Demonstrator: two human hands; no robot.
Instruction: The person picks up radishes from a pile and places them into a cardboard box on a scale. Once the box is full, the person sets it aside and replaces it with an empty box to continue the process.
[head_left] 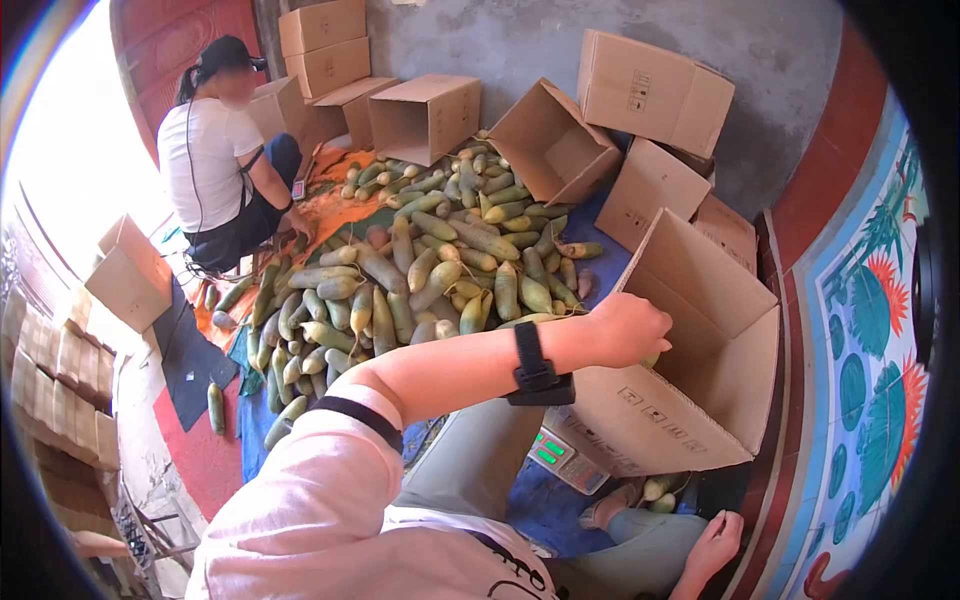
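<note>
My left hand (pixel 628 330) is closed at the near rim of an open cardboard box (pixel 655 410). A bit of a green radish (pixel 652 359) shows beneath the fingers; the rest is hidden by my hand and the box. That box stands on a digital scale (pixel 568 462) with a lit green display. Down at my right knee, my right hand (pixel 716 543) rests with curled fingers and nothing visible in them. Several green radishes (pixel 660 490) lie beside the box, close to my foot. A large heap of green radishes (pixel 430 260) spreads in front of me.
A co-worker (pixel 215 150) squats at the far left of the heap. Open cardboard boxes (pixel 425 110) line the grey wall, with a tilted box (pixel 555 140) and stacked boxes (pixel 655 95) behind mine. A painted tile wall (pixel 860 370) bounds the right side.
</note>
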